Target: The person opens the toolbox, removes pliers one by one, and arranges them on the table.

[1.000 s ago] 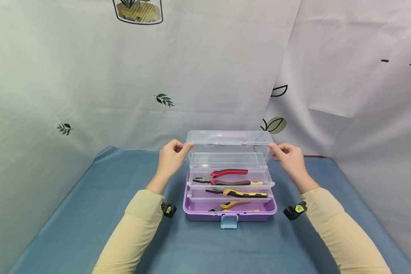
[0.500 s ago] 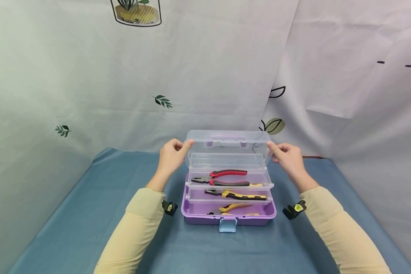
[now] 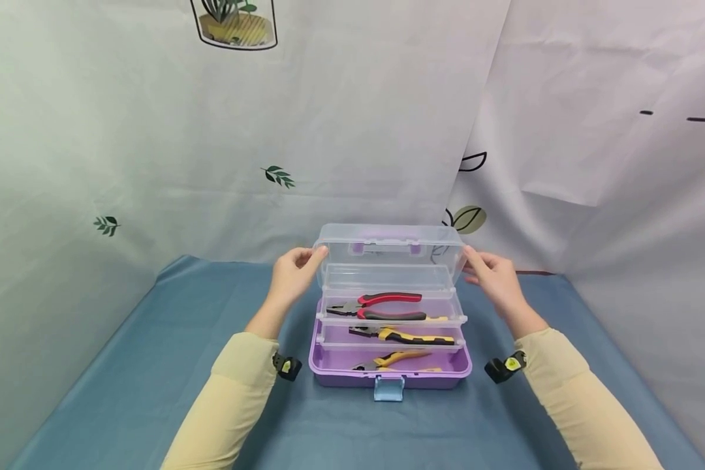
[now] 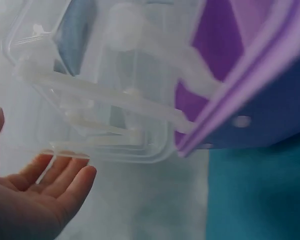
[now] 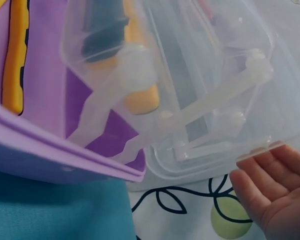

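A purple toolbox [image 3: 329, 378] stands with its clear lid [image 3: 388, 234] raised and its stepped clear trays [image 3: 390, 320] spread out. My left hand [image 3: 294, 274] holds the lid's left end, thumb at the near corner. Holding the right end, my right hand [image 3: 495, 279] has its thumb at the other corner. Fingertips [image 5: 262, 165] meet the clear edge in the right wrist view. Red-and-black pliers [image 3: 390, 297] lie in the upper tray. Yellow-and-black pliers [image 3: 417, 337] lie in the tray below, and yellow-handled pliers [image 3: 399, 358] in the purple base.
A light blue latch [image 3: 388, 390] hangs down at the front of the toolbox. The box stands on a blue cloth [image 3: 153, 391]. Behind it rises a white patterned curtain [image 3: 358, 130]. White hinge arms [image 4: 105, 97] link the trays to the base.
The lid has tipped slightly, so more of its front catches show. My right hand has shifted slightly outward. The whole head view has drifted a little; the pliers stay in place.
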The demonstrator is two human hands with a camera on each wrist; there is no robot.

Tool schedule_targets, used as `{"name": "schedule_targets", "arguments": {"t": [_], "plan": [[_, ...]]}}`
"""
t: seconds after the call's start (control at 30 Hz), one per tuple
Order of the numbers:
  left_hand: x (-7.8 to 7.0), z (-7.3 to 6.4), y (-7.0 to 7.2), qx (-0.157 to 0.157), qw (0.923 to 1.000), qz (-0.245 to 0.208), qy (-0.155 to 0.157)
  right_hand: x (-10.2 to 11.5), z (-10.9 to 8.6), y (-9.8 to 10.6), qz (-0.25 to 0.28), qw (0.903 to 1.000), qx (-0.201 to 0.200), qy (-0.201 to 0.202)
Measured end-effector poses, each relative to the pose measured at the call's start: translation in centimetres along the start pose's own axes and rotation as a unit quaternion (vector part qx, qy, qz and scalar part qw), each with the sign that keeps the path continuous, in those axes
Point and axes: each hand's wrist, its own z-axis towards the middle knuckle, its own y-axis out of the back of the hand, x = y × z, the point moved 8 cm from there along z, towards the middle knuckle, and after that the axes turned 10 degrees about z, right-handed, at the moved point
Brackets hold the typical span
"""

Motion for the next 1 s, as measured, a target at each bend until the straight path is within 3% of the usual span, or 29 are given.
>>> {"name": "schedule_targets", "arguments": {"t": [0.17,0.43,0.83,1.0], "plan": [[1.3,-0.6,-0.6,0.018,0.9982,-0.052,-0.025,-0.3,-0.8,-0.5,0.026,0.9992,0.028,0.013],[1.6,-2.1,-1.8,0.035,0.9879,-0.13,-0.078,-1.0,-1.7,-1.0,0.048,0.9959,0.066,0.039],[1.1,-1.8,-2.1,0.049,0.9833,-0.135,-0.112,-1.1,-1.2,-1.6,0.072,0.9908,0.103,0.05],[1.5,-1.4,-2.6,0.068,0.9857,-0.107,-0.111,-1.9,-1.1,-2.0,0.066,0.9888,0.126,0.045]]}}
